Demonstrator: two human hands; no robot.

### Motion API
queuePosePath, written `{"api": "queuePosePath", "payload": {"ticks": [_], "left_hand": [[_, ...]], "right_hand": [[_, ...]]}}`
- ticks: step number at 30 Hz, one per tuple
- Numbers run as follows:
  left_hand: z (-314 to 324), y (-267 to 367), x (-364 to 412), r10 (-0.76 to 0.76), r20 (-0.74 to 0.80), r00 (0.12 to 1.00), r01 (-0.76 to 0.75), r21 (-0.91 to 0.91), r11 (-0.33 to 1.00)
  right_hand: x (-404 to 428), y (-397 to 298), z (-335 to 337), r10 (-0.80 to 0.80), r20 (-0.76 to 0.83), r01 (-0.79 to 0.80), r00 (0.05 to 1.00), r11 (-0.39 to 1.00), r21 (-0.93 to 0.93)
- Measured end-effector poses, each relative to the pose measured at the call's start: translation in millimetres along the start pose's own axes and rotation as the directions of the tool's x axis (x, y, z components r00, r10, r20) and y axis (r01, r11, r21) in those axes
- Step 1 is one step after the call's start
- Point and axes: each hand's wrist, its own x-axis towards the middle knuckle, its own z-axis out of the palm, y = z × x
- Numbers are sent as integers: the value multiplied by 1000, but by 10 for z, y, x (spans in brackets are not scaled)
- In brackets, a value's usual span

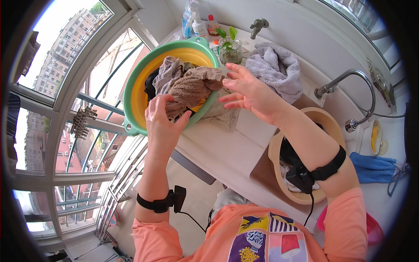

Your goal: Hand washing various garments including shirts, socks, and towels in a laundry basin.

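Note:
A green-rimmed yellow plastic basin holds damp-looking cloths: a brown textured cloth on top, a light grey patterned cloth beside it, and black fabric below. My left hand is over the basin's near edge, at the brown cloth, thumb and fingers apart; whether its fingertips touch the cloth cannot be told. My right hand hovers just right of the brown cloth's end, fingers spread and nothing in it. Beneath it, a beige cloth lies on the counter, partly under the basin.
A grey towel lies on the counter, near a plant in a glass jar and several bottles. A beige tub with dark and white clothes stands in the sink under a curved faucet. A blue cloth hangs at right.

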Motion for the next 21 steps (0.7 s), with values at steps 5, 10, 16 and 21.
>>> {"api": "queuePosePath", "payload": {"ticks": [5,10,16,21], "left_hand": [[149,-248,-267,47,-25,999,-42,160,986],[476,462,-187,299,-53,953,-302,-80,950],[1435,1322,-393,572,371,732,-367,-493,789],[2320,1693,-652,655,590,472,-365,-545,755]], "right_hand": [[-86,328,-355,64,64,-28,996,891,-453],[-575,543,-1452,19,-107,-77,994,820,-567],[-1519,1175,-2424,49,-270,-261,962,468,-844],[-1926,1812,-2241,107,-198,-205,974,55,-977]]}}
